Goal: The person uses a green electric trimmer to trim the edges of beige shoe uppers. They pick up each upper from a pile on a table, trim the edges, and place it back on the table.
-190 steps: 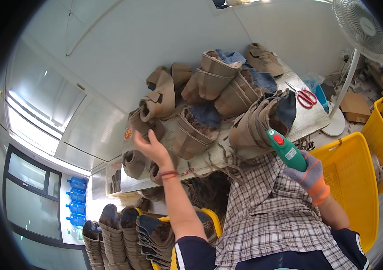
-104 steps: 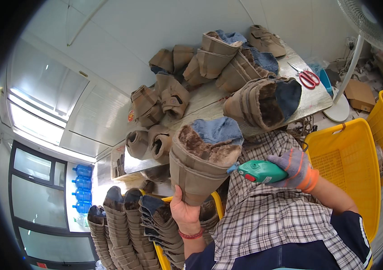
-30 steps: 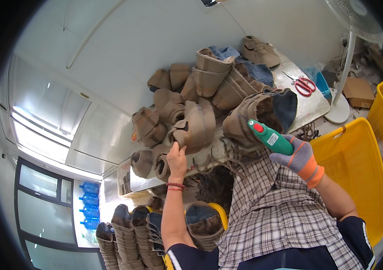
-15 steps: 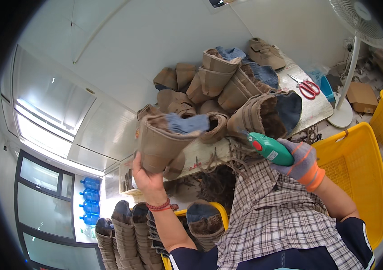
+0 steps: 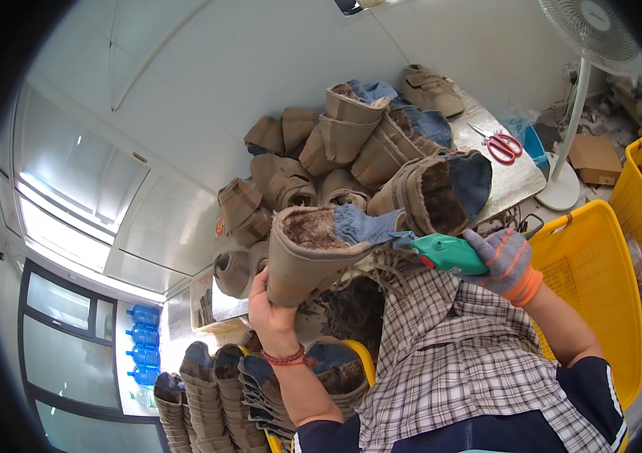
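My bare left hand [image 5: 274, 317] grips a brown boot upper [image 5: 298, 268] from below and holds it up before me. Brown fur lines its opening, and a blue fabric flap stretches out toward the right. In a grey and orange glove, my right hand [image 5: 506, 264] is closed around green electric scissors [image 5: 453, 255] with a red button. Their blue-tipped head meets the right edge of the boot upper; whether the blades are in the material is too small to tell. More fur-lined boot uppers [image 5: 351, 136] are heaped on the table [image 5: 521, 181] behind.
Red-handled scissors [image 5: 504, 149] lie on the table's right part. Brown trimmings [image 5: 385, 275] hang over its front edge. A yellow crate [image 5: 600, 302] stands at my right, near a white fan [image 5: 581, 98]. Stacked boot uppers [image 5: 208, 392] fill the lower left.
My left hand has brought the boot upper rightward and down, turning its flap toward the electric scissors. Those have tilted flatter, and their head now meets the upper's edge. The view has shifted slightly.
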`<state>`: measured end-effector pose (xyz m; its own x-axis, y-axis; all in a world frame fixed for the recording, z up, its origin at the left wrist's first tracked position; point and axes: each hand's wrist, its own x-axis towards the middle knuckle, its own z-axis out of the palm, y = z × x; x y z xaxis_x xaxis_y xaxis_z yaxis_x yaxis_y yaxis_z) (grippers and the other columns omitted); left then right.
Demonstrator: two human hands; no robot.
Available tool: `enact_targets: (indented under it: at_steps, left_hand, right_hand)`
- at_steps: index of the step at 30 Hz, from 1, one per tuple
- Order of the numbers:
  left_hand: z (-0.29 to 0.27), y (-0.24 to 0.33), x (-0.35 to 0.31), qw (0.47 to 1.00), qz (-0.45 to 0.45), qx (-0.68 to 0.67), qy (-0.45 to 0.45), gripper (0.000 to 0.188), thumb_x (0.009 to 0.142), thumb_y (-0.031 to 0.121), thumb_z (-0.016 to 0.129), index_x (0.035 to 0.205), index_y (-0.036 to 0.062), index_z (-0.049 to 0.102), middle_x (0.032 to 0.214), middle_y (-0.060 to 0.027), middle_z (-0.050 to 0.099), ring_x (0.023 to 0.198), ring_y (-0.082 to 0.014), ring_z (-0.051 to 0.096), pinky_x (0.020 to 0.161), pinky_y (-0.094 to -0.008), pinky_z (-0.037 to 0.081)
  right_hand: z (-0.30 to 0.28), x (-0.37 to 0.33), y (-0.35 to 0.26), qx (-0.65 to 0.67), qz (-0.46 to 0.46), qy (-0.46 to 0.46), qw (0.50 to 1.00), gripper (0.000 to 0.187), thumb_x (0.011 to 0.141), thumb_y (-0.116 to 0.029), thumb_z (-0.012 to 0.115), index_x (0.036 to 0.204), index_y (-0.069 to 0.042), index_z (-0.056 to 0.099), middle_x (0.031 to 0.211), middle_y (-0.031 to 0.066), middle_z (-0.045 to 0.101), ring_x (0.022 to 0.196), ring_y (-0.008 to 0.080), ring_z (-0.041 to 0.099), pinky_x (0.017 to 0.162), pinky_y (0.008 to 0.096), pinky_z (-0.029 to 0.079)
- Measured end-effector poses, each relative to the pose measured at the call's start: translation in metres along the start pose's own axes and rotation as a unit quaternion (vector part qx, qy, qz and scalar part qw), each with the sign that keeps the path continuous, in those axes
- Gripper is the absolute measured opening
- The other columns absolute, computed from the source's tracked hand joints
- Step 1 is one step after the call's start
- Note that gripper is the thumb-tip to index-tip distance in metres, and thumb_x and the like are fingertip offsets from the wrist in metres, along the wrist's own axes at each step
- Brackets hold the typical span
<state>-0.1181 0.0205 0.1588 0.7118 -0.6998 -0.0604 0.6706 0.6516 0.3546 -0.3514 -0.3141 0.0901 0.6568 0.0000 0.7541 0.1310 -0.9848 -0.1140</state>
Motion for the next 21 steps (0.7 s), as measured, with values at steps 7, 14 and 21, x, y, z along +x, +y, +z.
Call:
enact_targets:
  at_steps: [7, 14, 21]
  left_hand:
    - [-0.013, -0.009, 0.000, 0.993, 0.064, 0.060, 0.075, 0.029, 0.095, 0.012, 0.042, 0.115, -0.0050, 0.055, 0.117, -0.0203, 0.061, 0.110, -0.0330, 0.059, 0.095, -0.0482, 0.048]
    - [0.002, -0.020, -0.002, 0.991, 0.044, 0.019, 0.127, 0.028, 0.096, 0.012, 0.042, 0.115, -0.0046, 0.054, 0.119, -0.0194, 0.059, 0.111, -0.0312, 0.058, 0.096, -0.0471, 0.048]
    - [0.024, -0.045, -0.019, 0.988, 0.140, 0.036, 0.051, 0.035, 0.097, 0.014, 0.042, 0.128, -0.0035, 0.048, 0.130, -0.0176, 0.053, 0.120, -0.0302, 0.052, 0.102, -0.0463, 0.042]
  right_hand:
    - [0.006, 0.006, -0.007, 0.030, -0.013, -0.003, 0.999, 0.072, 0.062, -0.039, 0.082, 0.118, -0.002, 0.057, 0.059, 0.0025, 0.052, 0.051, 0.0204, 0.053, 0.048, 0.0343, 0.042]
    - [0.010, 0.014, -0.017, 0.072, -0.021, 0.014, 0.997, 0.071, 0.062, -0.039, 0.082, 0.117, -0.002, 0.057, 0.059, 0.0033, 0.052, 0.050, 0.0216, 0.054, 0.047, 0.0350, 0.042]
    - [0.005, 0.027, -0.035, 0.111, -0.020, 0.044, 0.993, 0.069, 0.062, -0.037, 0.083, 0.116, -0.003, 0.057, 0.058, 0.0037, 0.053, 0.048, 0.0215, 0.054, 0.045, 0.0343, 0.043]
